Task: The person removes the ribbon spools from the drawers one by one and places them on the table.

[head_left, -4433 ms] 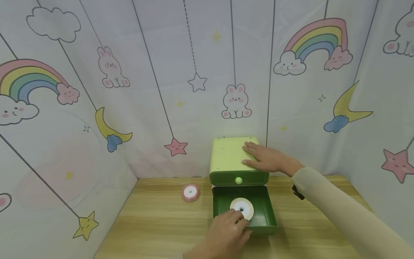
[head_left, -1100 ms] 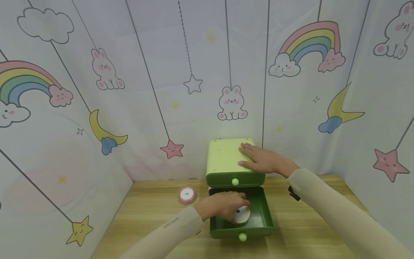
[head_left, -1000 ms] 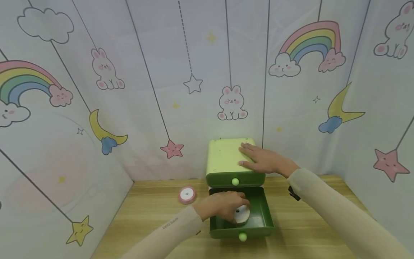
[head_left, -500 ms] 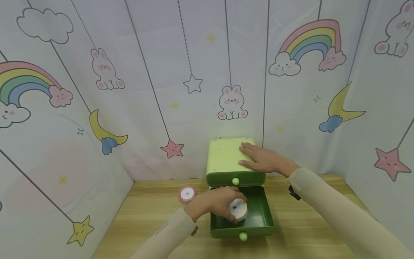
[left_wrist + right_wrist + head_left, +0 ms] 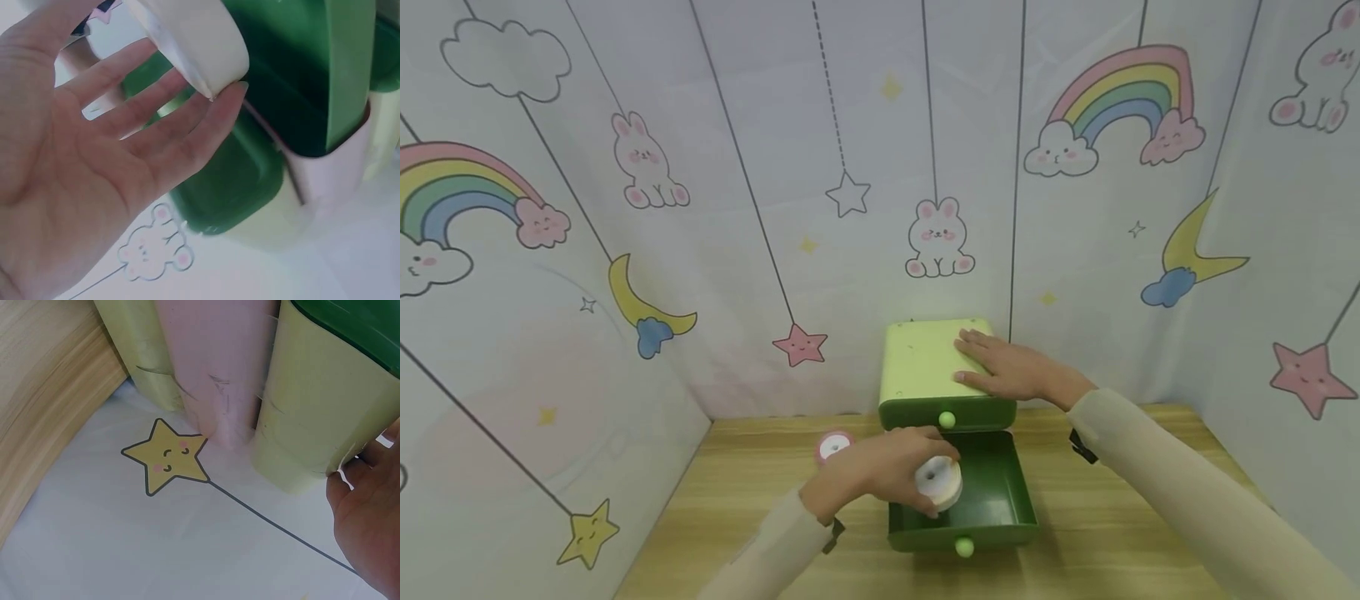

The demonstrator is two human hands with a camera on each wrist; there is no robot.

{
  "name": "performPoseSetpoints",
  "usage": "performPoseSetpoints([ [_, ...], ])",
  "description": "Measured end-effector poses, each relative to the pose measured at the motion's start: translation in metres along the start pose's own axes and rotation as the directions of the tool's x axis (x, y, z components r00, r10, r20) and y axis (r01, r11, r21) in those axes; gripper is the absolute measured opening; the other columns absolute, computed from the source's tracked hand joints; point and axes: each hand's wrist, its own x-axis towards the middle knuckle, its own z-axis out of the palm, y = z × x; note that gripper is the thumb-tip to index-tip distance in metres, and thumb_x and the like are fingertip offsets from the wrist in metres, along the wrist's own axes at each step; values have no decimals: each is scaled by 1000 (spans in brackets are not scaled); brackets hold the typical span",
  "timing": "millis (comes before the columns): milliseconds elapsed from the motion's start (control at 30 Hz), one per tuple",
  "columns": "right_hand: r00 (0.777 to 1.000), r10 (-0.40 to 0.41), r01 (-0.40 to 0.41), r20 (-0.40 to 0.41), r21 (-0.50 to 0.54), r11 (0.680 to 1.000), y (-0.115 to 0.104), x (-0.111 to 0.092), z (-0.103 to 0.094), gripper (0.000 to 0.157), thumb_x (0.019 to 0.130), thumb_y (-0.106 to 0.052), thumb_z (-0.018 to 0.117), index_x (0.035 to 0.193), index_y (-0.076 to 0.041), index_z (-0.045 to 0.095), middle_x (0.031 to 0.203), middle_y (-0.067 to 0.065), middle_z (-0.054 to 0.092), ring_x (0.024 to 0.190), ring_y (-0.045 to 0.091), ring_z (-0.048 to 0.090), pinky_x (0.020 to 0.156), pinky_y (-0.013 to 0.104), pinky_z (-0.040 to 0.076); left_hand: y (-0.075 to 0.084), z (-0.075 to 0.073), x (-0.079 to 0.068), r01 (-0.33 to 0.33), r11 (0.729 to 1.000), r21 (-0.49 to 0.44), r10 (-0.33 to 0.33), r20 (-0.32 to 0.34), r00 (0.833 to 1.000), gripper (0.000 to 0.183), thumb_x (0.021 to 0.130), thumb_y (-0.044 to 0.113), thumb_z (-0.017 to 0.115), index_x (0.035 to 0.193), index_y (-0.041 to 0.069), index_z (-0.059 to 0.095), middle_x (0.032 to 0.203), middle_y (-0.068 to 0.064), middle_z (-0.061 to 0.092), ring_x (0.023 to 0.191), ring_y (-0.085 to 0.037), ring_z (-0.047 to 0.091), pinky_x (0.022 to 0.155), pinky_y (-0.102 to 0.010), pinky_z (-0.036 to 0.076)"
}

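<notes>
My left hand (image 5: 898, 468) grips a cream-white ribbon spool (image 5: 940, 483) by its edge, thumb at one side and fingers at the other. The spool is tilted above the left part of a pulled-out green drawer (image 5: 996, 492). In the left wrist view the pale rim of the spool (image 5: 212, 47) sits against my fingertips. My right hand (image 5: 1011, 367) rests flat, fingers straight, on the light-green top of the small drawer cabinet (image 5: 917, 358). A pink-rimmed ribbon spool (image 5: 832, 445) lies on the table left of the cabinet, partly hidden by my left wrist.
An upper drawer with a round light-green knob (image 5: 947, 420) is pushed in above the pulled-out one. The wooden table (image 5: 745, 483) runs to a printed fabric wall (image 5: 737, 367) close behind the cabinet. More fabric stands at both sides.
Earlier the cream spool lay in the drawer under my left hand. The hand has gripped it, lifted it and moved left with it. My right hand has stayed on the cabinet top.
</notes>
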Motion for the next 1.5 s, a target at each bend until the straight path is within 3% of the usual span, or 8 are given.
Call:
performPoseSetpoints([
  [267,1000,3,-3,7,8,1000,-1,2,-2,84,106,-65,42,167,-10,24,177,13,16,164,37,17,130,60,24,-9,-9,-25,55,998,-43,-56,-45,997,67,81,36,92,139,19,65,135,-1,64,107,-9,62,89,-22,54],
  [500,1000,1,-1,10,9,1000,-2,3,-2,84,106,-65,41,167,-10,24,177,13,16,164,37,17,131,59,24,-18,-10,-42,161,985,-56,-165,-81,983,67,79,42,92,139,26,66,135,6,65,107,-11,63,79,-30,54],
  [733,1000,-9,9,-5,12,1000,-2,3,-2,83,107,-63,42,167,-8,24,177,15,16,164,37,17,131,59,23,-28,-8,-54,128,988,-89,-138,-125,982,65,78,34,93,135,17,67,131,0,68,108,-17,64,86,-32,57],
  [1033,1000,-7,7,3,15,1000,1,1,-1,84,106,-65,41,167,-10,23,177,12,16,165,33,15,132,56,22,-48,2,-65,101,984,-145,-123,-157,980,65,76,20,93,133,4,67,138,-12,66,117,-27,64,97,-38,57],
  [1267,1000,-10,10,5,16,1000,0,1,-1,84,106,-65,41,167,-10,23,177,13,16,165,34,16,132,56,22,-65,13,-69,186,969,-163,-210,-142,967,66,74,20,95,131,4,66,127,-12,67,106,-24,64,88,-40,58],
  [1500,1000,-6,6,8,21,1000,0,0,0,84,106,-66,41,167,-10,24,177,12,16,165,34,16,132,57,22,-77,25,-72,260,947,-192,-285,-121,951,64,74,17,95,129,2,67,128,-15,66,104,-24,63,88,-46,60],
])
